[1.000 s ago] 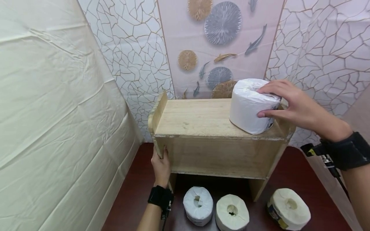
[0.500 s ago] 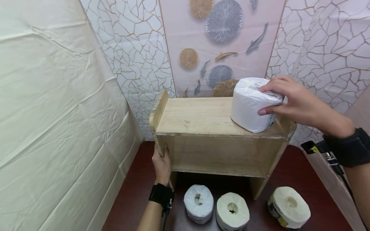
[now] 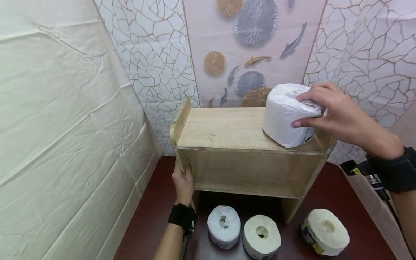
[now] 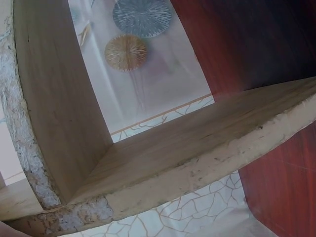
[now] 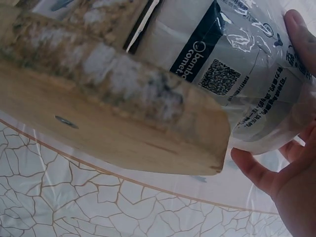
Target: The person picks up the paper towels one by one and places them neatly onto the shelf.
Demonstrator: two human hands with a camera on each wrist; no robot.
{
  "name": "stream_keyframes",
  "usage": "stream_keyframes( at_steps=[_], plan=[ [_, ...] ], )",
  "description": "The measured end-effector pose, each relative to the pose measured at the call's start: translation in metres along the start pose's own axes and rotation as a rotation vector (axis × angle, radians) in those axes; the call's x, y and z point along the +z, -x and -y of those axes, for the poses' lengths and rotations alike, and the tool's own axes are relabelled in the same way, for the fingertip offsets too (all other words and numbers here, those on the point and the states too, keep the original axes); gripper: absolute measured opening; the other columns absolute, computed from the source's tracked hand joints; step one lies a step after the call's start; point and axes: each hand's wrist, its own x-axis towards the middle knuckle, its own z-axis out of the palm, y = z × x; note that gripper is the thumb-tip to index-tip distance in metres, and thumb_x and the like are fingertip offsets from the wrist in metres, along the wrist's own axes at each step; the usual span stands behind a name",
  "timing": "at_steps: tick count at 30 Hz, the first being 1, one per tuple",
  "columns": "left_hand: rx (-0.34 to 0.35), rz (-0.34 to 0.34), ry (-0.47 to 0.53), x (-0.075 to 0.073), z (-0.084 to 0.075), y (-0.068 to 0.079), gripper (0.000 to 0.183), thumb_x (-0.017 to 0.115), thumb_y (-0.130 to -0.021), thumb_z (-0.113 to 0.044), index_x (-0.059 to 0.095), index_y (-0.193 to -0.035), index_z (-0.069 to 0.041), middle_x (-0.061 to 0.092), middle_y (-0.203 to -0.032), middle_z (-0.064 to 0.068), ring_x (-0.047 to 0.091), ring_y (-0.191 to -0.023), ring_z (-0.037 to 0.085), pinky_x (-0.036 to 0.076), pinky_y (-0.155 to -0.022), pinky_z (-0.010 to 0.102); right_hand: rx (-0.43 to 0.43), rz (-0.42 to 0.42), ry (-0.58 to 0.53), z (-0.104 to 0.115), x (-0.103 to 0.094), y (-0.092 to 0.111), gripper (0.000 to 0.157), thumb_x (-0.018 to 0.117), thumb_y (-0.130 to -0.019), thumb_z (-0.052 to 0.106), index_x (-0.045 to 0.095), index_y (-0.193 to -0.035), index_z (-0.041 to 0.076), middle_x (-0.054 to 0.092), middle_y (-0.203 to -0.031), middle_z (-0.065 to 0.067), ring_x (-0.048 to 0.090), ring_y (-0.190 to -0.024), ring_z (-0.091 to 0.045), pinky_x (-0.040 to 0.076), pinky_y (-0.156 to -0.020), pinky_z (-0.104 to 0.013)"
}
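Observation:
A toilet roll in a white wrapper (image 3: 282, 115) sits at the right end of the top board of a wooden shelf (image 3: 224, 130). My right hand (image 3: 341, 112) grips it from the right, thumb on its front side and fingers over its top. Printed text and a code show on the wrapper (image 5: 219, 76) in the right wrist view, close beside the shelf's end panel (image 5: 98, 123). Low on the shelf's left side panel, my left hand (image 3: 183, 182) holds the edge. Most of the left hand is out of sight in the left wrist view, where the panel (image 4: 197, 158) fills the middle.
On the dark red table (image 3: 143, 216) before the shelf stand a white roll (image 3: 224, 227), a cream roll (image 3: 261, 236) and another cream roll (image 3: 325, 231) farther right. A pale cloth wall (image 3: 71, 126) rises at the left, with a patterned backdrop (image 3: 156, 54) behind.
The view has tilted slightly, so everything shifts a little. The wrapped roll stays at the right end of the top board with my right hand on it; my left hand keeps its hold.

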Motion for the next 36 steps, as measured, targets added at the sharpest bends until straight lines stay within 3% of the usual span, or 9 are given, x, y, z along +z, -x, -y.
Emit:
stream_keyframes(
  at_steps=[7,14,18,28,36],
  plan=[
    [-0.003,-0.009,0.009,0.000,-0.001,-0.002,0.048,0.058,-0.110,-0.015,0.050,-0.157,-0.017,0.062,-0.145,0.015,0.064,-0.128,0.031,0.057,-0.096,0.054,0.055,-0.012,0.030,0.009,-0.001,-0.001,0.066,0.099,-0.059,0.002,0.072,-0.120,-0.002,0.069,-0.116,-0.017,0.049,-0.113,-0.026,0.032,-0.095,-0.019],
    [0.007,-0.009,-0.003,0.000,0.000,0.000,0.048,0.058,-0.111,-0.014,0.049,-0.158,-0.020,0.063,-0.143,0.016,0.066,-0.126,0.031,0.058,-0.092,0.054,0.071,0.002,0.050,0.016,0.000,-0.003,0.066,0.100,-0.060,0.006,0.072,-0.119,-0.003,0.069,-0.114,-0.019,0.049,-0.115,-0.033,0.036,-0.093,-0.044],
    [0.009,-0.011,0.004,0.000,0.000,0.001,0.049,0.058,-0.110,-0.014,0.048,-0.158,-0.019,0.063,-0.144,0.016,0.065,-0.127,0.031,0.058,-0.093,0.054,0.058,-0.001,0.067,0.018,0.000,-0.004,0.067,0.100,-0.061,0.010,0.071,-0.119,-0.004,0.069,-0.114,-0.022,0.050,-0.115,-0.037,0.037,-0.094,-0.053],
    [0.007,-0.008,0.010,-0.001,0.000,0.002,0.049,0.058,-0.110,-0.013,0.048,-0.158,-0.020,0.063,-0.144,0.015,0.065,-0.127,0.030,0.058,-0.093,0.053,0.153,-0.031,0.099,0.027,0.000,-0.004,0.067,0.101,-0.066,0.020,0.071,-0.121,-0.004,0.071,-0.114,-0.023,0.052,-0.115,-0.040,0.038,-0.089,-0.055],
    [-0.004,-0.002,0.002,0.000,-0.002,0.001,0.049,0.057,-0.111,-0.016,0.047,-0.159,-0.017,0.061,-0.146,0.016,0.063,-0.130,0.030,0.056,-0.097,0.054,0.168,-0.075,0.152,0.032,0.002,-0.004,0.067,0.101,-0.065,0.026,0.073,-0.118,-0.004,0.071,-0.111,-0.025,0.052,-0.109,-0.039,0.037,-0.084,-0.053]
  ],
)
